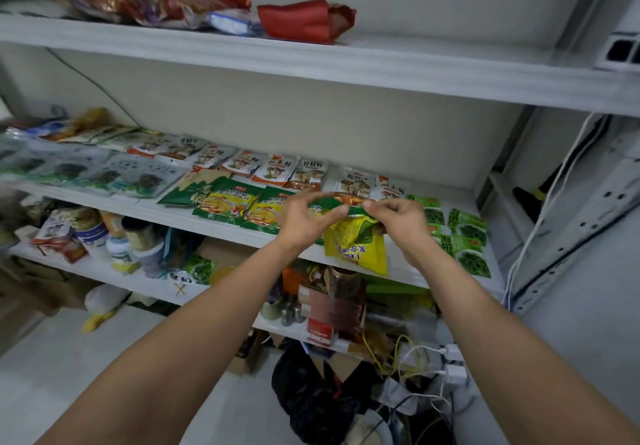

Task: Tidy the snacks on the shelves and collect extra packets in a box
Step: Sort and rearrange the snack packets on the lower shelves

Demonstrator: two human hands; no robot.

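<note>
Packet (356, 245) hangs from left hand (304, 219) and right hand (403, 219).

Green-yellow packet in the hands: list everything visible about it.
The green-yellow packet is a glossy, crinkled, foil-like pouch with a green top band and a yellow body with red print. The left hand and right hand pinch its top edge from either side. Its body hangs down in front of the middle shelf, near similar packets lying flat.

A home storeroom or pantry — white shelves (311, 60) along a plain wall (311, 122), crowded with snack packets (228, 202) and jars (138, 235) — with chargers (454, 373) and tangled cables (414, 358) on the floor (104, 358).
</note>
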